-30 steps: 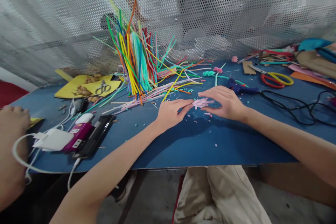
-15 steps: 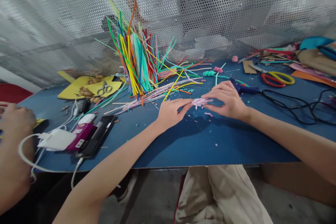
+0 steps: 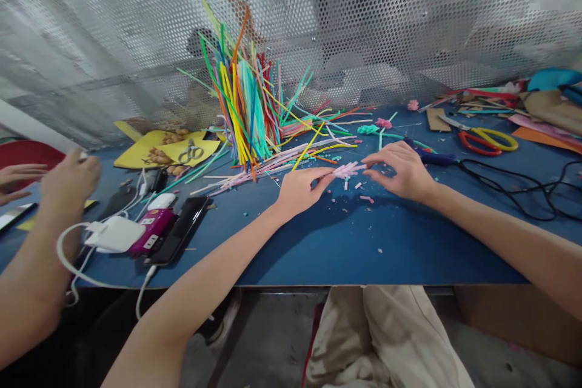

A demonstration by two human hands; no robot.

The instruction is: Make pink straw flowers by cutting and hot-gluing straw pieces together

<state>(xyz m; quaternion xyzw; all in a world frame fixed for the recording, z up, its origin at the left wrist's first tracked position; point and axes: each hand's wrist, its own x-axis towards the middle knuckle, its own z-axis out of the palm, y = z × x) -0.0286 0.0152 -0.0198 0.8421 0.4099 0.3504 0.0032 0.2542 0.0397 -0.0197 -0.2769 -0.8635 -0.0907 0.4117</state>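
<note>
Here both hands, left hand (image 3: 301, 190) and right hand (image 3: 400, 171), pinch pink pipe-cleaner bits (image 3: 346, 170); no writing is legible.

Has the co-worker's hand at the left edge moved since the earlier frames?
Yes. The co-worker's hand has gone away from the table's near edge, judged against the white charger: earlier level with it, now beyond it.

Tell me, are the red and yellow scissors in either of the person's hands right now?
No, the red and yellow scissors lie on the blue table, beyond the right hand.
</note>
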